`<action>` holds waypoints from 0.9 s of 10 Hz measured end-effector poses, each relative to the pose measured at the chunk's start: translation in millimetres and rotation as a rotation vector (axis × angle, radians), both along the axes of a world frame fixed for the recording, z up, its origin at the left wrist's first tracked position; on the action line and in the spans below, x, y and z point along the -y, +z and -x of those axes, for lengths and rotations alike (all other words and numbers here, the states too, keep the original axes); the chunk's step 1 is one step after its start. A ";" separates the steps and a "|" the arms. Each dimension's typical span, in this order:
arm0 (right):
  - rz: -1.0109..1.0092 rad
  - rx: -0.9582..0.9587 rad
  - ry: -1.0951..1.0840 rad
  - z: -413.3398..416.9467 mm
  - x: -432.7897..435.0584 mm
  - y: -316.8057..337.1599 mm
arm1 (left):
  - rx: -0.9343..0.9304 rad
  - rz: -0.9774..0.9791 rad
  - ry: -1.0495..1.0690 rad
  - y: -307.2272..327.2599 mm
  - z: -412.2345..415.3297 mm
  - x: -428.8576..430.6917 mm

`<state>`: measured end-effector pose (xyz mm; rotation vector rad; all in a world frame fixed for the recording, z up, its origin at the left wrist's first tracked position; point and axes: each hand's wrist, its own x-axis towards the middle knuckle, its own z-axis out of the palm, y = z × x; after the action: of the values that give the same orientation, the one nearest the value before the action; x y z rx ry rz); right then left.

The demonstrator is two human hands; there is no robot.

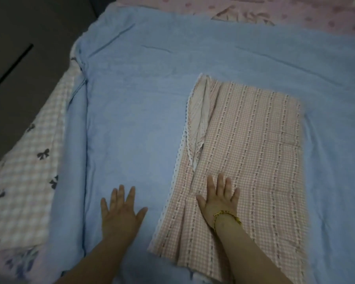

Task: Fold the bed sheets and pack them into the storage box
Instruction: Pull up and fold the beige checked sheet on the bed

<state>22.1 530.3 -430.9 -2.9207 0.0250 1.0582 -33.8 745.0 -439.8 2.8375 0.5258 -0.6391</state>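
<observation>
So the folded pink checked sheet (244,150) is lying flat as a long rectangle on top of the blue sheet (141,89), right of centre from where we're looking. Its white lace trim (180,152) runs down the left edge, and a paler flap is turned over near the far-left corner.

The right hand (219,199) is palm down with fingers straight and spread, pressing flat on the near part of that pink sheet without gripping anything. There's a gold bracelet (226,217) on that wrist. The left hand (120,212) is flat too, fingers fanned and thumb out, but it's on the bare blue sheet just beside the lace edge, and it's holding nothing. Both forearms come in from the bottom of the view.

The blue sheet is spread wide over the bed with a few soft creases and a thicker rolled edge down its left side. Next to that edge we can see a pink gingham fabric (29,181) with small dark bows, and a floral bit (23,261) at the bottom-left corner. Along the far side there's pink bedding (275,9) with darker spots. Left of the bed is a dark floor (19,48), pretty dim.
</observation>
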 end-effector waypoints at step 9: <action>-0.174 -0.059 0.591 18.8 -278.8 -30.7 | 0.237 0.415 0.602 -1.3 24.9 -215.3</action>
<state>3.3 809.1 -461.6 -2.7882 -0.9254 1.1241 -58.7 960.3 -441.1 2.1625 1.0047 -0.2510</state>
